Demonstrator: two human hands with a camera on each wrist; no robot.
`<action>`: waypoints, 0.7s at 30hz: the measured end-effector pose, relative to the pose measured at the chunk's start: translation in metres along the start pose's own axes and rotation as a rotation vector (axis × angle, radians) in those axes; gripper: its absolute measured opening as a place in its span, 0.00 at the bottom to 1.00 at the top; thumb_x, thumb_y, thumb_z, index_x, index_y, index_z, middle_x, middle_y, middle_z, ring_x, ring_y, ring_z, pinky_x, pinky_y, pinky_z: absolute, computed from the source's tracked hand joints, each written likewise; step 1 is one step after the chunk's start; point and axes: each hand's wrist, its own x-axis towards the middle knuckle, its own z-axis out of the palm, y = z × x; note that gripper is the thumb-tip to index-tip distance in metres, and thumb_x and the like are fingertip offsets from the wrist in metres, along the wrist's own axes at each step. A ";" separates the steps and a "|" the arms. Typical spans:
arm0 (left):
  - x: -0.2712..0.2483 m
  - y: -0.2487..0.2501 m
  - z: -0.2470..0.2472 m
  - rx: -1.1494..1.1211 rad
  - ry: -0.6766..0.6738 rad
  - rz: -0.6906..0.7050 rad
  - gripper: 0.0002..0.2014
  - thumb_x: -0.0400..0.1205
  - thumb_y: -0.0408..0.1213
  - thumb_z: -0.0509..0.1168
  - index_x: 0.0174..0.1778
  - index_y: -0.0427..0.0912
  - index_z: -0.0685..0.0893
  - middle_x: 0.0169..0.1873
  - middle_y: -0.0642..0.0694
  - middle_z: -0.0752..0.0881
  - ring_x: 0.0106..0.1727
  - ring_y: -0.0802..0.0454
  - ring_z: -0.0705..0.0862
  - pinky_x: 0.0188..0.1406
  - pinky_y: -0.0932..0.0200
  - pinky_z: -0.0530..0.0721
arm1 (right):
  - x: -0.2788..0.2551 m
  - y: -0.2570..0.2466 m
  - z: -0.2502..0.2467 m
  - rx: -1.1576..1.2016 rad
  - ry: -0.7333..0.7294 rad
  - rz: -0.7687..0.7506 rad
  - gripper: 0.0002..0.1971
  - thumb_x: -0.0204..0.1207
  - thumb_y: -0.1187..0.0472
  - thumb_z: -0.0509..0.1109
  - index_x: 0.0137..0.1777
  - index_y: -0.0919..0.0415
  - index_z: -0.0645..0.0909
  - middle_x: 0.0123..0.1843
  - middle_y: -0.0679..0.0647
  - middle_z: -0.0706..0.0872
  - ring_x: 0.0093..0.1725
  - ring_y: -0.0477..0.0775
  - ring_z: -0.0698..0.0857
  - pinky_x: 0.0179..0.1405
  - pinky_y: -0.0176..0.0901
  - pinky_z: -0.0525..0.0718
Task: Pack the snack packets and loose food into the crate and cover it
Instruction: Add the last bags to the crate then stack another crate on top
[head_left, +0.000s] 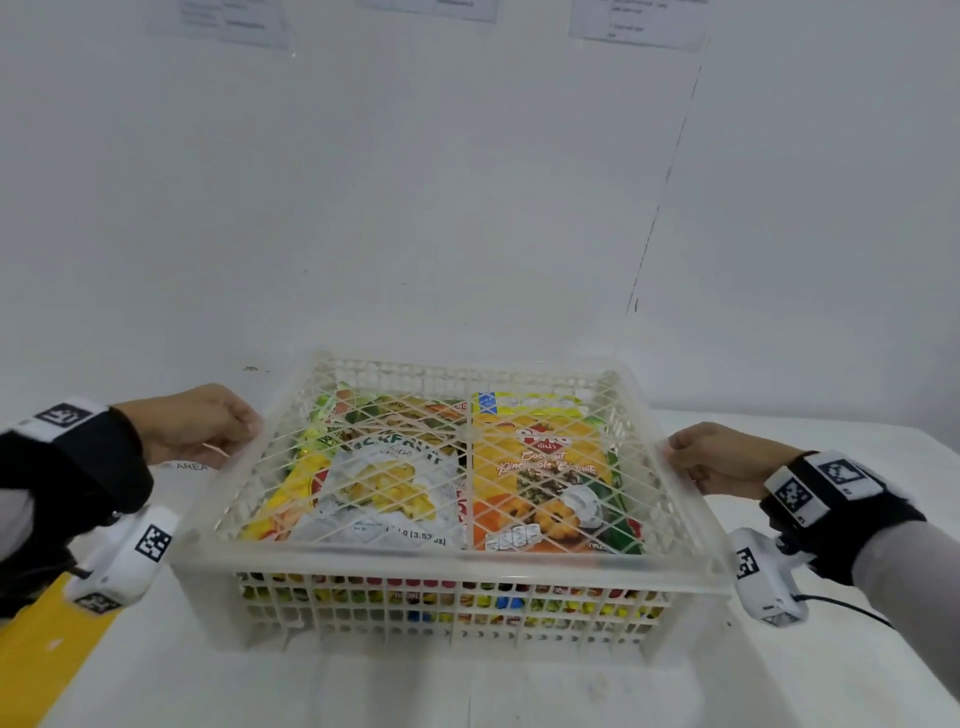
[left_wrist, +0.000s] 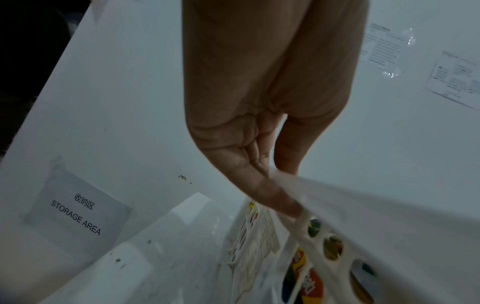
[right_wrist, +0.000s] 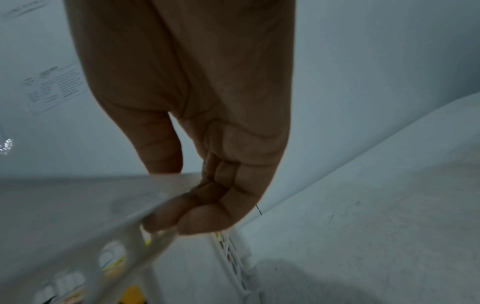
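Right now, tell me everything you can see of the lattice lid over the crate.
The lattice lid is a whitish, translucent plastic panel of diamond mesh with a solid rim and a central rib. It lies roughly level over the crate, with snack packets showing through it. The left hand pinches its left edge and the right hand its right edge. Whether it is fully seated cannot be told.
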 end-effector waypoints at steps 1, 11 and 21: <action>-0.002 -0.002 0.000 -0.013 0.002 -0.001 0.11 0.83 0.22 0.58 0.56 0.18 0.80 0.44 0.33 0.79 0.37 0.44 0.76 0.25 0.65 0.84 | 0.001 0.003 0.000 0.002 -0.003 -0.013 0.14 0.82 0.74 0.57 0.34 0.68 0.75 0.30 0.59 0.74 0.28 0.52 0.74 0.23 0.38 0.79; -0.014 -0.040 -0.044 -0.168 0.056 0.052 0.12 0.84 0.25 0.57 0.58 0.20 0.80 0.47 0.34 0.81 0.43 0.44 0.78 0.30 0.66 0.84 | -0.002 -0.034 0.033 0.105 -0.010 -0.108 0.08 0.82 0.72 0.57 0.49 0.75 0.78 0.41 0.65 0.83 0.36 0.56 0.83 0.30 0.38 0.85; -0.030 -0.092 -0.174 -0.189 0.142 0.134 0.10 0.83 0.25 0.58 0.55 0.28 0.82 0.46 0.38 0.82 0.39 0.49 0.78 0.28 0.69 0.83 | -0.009 -0.112 0.146 0.202 0.000 -0.230 0.11 0.82 0.71 0.56 0.53 0.74 0.80 0.42 0.63 0.89 0.36 0.51 0.90 0.35 0.38 0.88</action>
